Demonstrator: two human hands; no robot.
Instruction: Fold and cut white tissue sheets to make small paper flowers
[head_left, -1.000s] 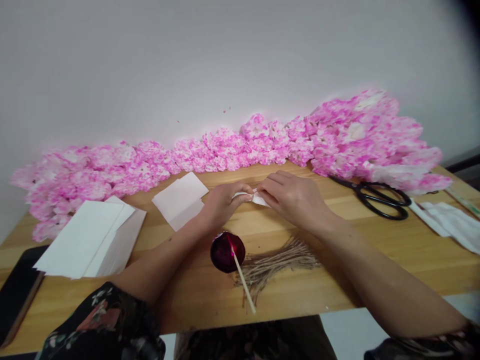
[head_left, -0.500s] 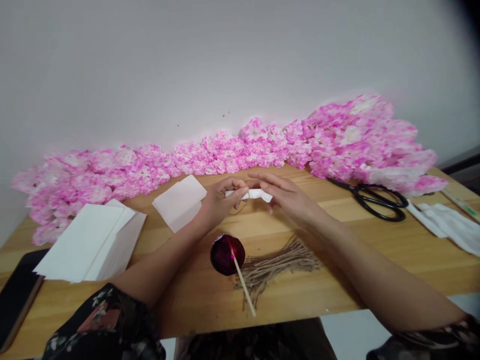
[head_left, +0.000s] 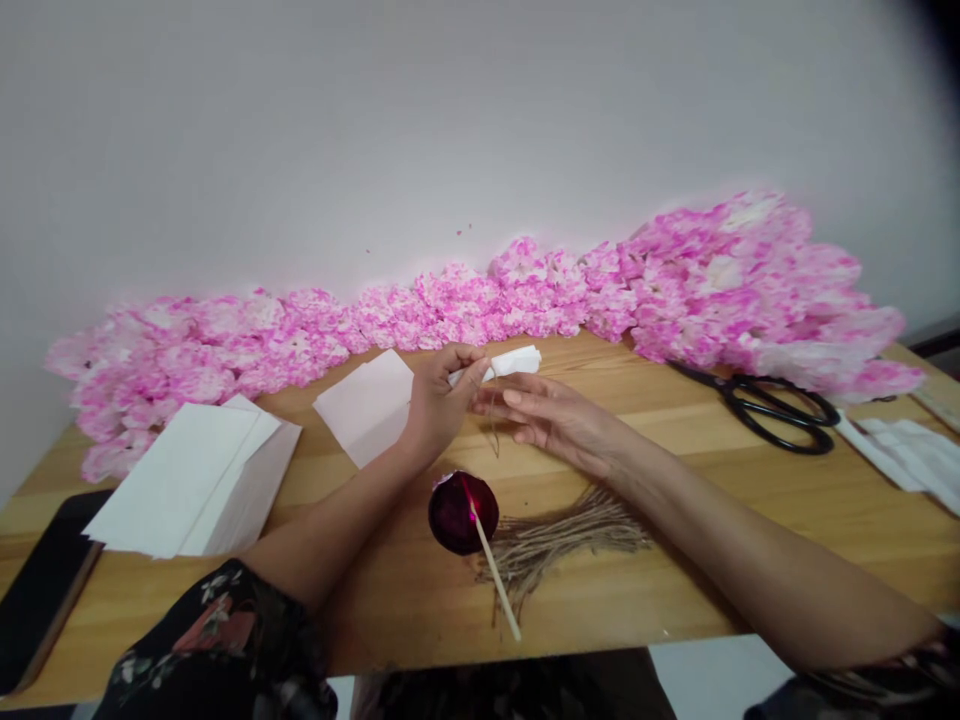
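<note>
My left hand [head_left: 444, 400] is closed in a pinch on a narrow folded strip of white paper [head_left: 516, 363], which sticks out to the right and tilts slightly up. A thin piece of twine [head_left: 495, 435] comes from the paper at the pinch and hangs down in a bend. Just below the strip is my right hand [head_left: 559, 420], its fingers apart and reaching left beside the twine. Its fingertips are partly hidden behind the left hand. Nearer to me on the wooden table lies a loose bundle of brown twine pieces [head_left: 570, 535].
A dark red bowl [head_left: 450, 520] holds a wooden stick [head_left: 496, 575]. White paper sheets [head_left: 180, 480] are stacked left, a phone [head_left: 52, 585] beside them. More sheets [head_left: 367, 405] lie behind my left wrist. Pink-and-white paper flowers [head_left: 465, 305] line the wall. Black scissors [head_left: 780, 410] lie right.
My right hand has moved from the paper strip's right end to below it. The strip now tilts up to the right, and the twine's end hangs lower. The view has shifted slightly.
</note>
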